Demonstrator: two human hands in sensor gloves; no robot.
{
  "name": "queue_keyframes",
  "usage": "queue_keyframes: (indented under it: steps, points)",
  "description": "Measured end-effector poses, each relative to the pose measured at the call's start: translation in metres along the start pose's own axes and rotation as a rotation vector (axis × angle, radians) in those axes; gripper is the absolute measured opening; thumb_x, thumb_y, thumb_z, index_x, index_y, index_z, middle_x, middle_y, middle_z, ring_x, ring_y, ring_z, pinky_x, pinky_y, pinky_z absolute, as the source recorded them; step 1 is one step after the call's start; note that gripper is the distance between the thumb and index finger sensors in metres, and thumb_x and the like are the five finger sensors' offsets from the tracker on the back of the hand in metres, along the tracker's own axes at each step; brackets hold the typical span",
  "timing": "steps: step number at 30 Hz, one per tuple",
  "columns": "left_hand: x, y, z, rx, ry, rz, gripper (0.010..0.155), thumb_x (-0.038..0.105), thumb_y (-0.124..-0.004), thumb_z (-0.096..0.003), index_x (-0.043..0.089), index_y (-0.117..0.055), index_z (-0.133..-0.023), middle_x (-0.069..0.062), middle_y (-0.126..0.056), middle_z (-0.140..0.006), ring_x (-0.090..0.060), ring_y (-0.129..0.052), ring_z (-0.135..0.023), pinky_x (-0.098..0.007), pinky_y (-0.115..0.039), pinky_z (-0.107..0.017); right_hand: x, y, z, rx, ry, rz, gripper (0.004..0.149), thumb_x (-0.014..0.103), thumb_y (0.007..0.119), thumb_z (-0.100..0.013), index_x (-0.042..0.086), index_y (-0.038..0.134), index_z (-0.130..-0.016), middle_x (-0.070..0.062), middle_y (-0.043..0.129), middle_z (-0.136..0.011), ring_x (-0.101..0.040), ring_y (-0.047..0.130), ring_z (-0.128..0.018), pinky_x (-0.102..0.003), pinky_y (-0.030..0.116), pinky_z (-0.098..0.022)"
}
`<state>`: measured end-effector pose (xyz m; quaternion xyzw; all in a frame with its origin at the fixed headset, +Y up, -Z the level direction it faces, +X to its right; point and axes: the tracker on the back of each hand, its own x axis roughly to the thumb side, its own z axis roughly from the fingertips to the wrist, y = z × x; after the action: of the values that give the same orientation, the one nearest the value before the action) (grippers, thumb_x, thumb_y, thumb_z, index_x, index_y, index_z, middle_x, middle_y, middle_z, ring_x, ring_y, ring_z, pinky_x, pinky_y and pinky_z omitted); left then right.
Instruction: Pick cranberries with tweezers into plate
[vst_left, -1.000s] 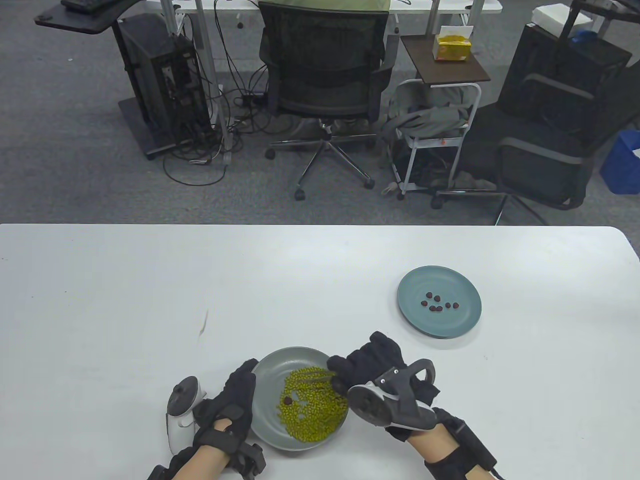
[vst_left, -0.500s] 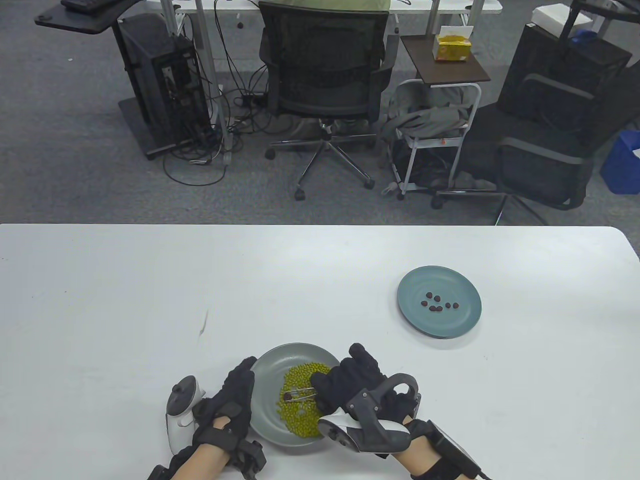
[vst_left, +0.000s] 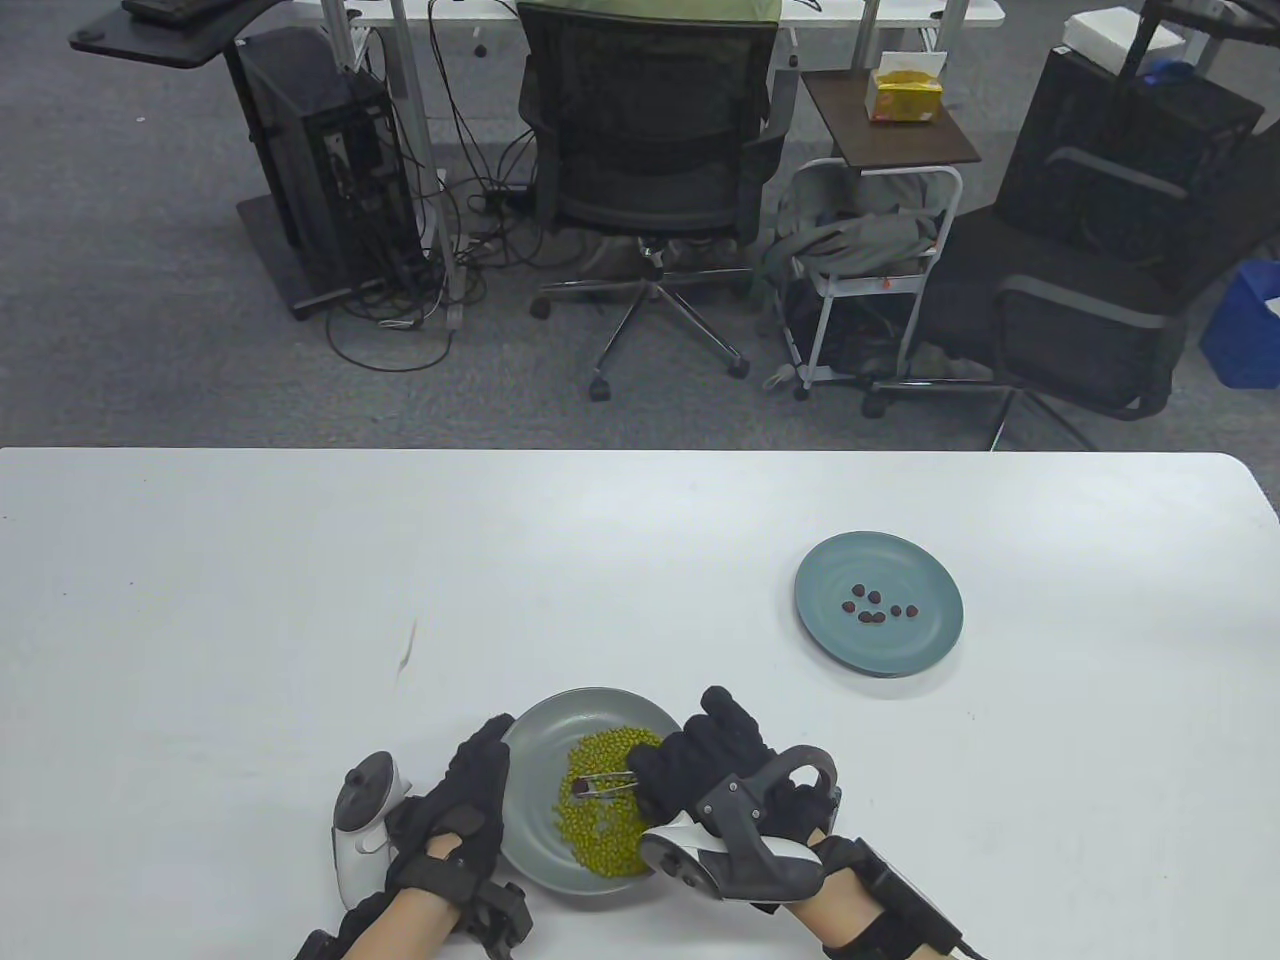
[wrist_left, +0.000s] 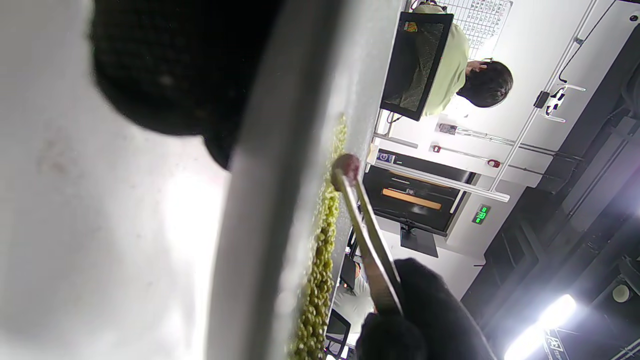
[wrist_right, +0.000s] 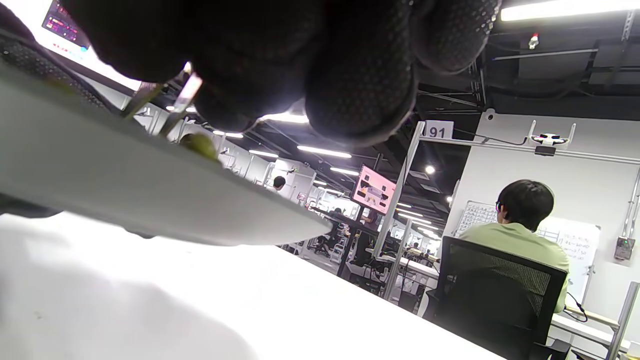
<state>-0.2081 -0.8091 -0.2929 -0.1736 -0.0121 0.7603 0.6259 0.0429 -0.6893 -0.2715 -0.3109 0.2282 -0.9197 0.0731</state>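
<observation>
Right hand grips the tweezers, fingers curled tight around the handle end, tips pointing left over the near plate. A cranberry sits pinched between the tips, right over the bed of green beans that fills the plate's middle. The left wrist view shows it well: the dark red berry clamped at the end of the two metal arms, lifted just off the beans, though how far clear it is stays hard to judge from that tilted angle.

Left hand rests against the left rim of the near plate, fingers laid along the edge; whether it actually grips the rim is not clear. The plate stands at the front of the white bench.

Well apart, up and to the right, the far plate holds a small cluster of cranberries near its centre.
</observation>
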Motion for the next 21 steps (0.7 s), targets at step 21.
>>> queue_keyframes:
  steps: [21]
  points:
    - [0.001,0.002,0.001,0.003,-0.016,0.013,0.059,0.044,-0.056,-0.0534,0.019,-0.034,-0.103,-0.009,-0.064,-0.095,-0.031,-0.107,-0.044,-0.037,-0.096,-0.022,-0.059,-0.007,0.001,-0.036,0.185,-0.088,0.047,0.052,0.070,-0.036,0.033,0.084,-0.076,0.016,0.088,-0.050,-0.013,0.089,-0.057,-0.048,0.053,-0.071]
